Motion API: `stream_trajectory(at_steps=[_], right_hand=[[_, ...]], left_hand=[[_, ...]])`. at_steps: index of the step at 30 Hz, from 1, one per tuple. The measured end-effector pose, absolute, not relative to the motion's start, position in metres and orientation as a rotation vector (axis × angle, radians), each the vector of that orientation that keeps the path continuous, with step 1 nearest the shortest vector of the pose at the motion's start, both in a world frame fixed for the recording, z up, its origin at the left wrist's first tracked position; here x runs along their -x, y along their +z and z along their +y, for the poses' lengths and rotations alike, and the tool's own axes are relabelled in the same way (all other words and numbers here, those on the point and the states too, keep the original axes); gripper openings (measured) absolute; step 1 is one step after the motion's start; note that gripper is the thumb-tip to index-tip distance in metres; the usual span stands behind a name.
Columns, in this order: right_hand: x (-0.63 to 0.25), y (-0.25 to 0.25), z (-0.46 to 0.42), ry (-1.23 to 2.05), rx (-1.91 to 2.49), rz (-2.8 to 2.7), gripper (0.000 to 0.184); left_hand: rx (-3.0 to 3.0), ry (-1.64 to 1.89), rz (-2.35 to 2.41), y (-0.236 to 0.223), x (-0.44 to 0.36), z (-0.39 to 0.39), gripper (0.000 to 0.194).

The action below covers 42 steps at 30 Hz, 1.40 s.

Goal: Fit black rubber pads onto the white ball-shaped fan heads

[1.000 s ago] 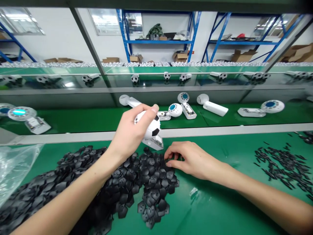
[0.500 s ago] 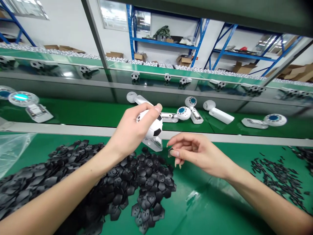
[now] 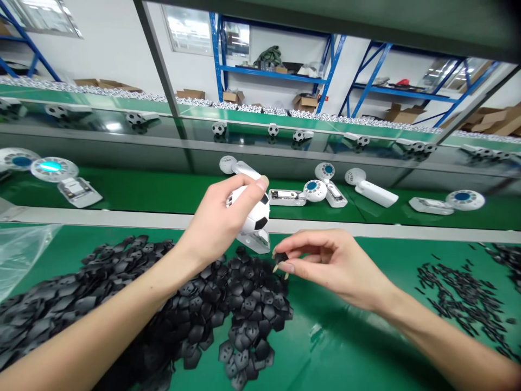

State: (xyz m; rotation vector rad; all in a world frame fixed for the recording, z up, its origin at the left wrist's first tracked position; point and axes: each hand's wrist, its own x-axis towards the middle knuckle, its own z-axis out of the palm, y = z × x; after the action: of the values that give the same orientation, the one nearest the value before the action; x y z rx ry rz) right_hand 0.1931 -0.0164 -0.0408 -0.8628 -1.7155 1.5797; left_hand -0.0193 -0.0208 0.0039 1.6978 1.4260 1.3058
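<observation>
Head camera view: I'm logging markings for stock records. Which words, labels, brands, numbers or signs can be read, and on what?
No text can be read.
Small orange-red patch beside the blue metal shelf: too small to tell whether it bears text.
Opened white oblong plastic housing right of the left hand: inside details too small to read.
White ball with black patches in that hand: no legible lettering on the visible side.

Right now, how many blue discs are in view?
5: two discs at left, two near the middle, one at right. The held ball may hide another.
</observation>
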Motion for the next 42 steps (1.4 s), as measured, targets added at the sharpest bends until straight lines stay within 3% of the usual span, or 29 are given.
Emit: stream_trajectory(at_steps=[12,19,23,27,32,38,42], right_hand=[[-0.192,-0.038,-0.022,1.404,0.768,-1.839,0.012],[-0.194,-0.037,-0.022,1.024,0.532,-2.019,0.008],[-0.196,-0.034,-0.02,0.911,0.462,-1.999,0.015],[-0.2,-0.026,-0.02,0.96,0.554,-1.873,0.012],[-0.209,-0.012,-0.013,0.956,0.658,-1.81,0.009],[-0.22,-0.026,0.009,0.649,1.079,-2.464,0.024],[-0.217,-0.046,0.016,0.587,1.156,-2.611,0.029]], left_hand=[[-1.666,1.265,1.478,0.002,0.024,-0.017,0.046],[-1.66,1.195,1.539,0.007,0.028,-0.018,0.046],[-1.712,1.102,1.604,0.009,0.032,-0.019,0.053],[-1.852,0.901,1.846,0.013,0.04,-0.021,0.068],[-1.674,0.634,1.82,0.023,0.05,-0.022,0.07],[-1.439,0.536,1.607,0.033,0.052,-0.019,0.07],[-1.415,0.517,1.584,0.038,0.052,-0.019,0.073]])
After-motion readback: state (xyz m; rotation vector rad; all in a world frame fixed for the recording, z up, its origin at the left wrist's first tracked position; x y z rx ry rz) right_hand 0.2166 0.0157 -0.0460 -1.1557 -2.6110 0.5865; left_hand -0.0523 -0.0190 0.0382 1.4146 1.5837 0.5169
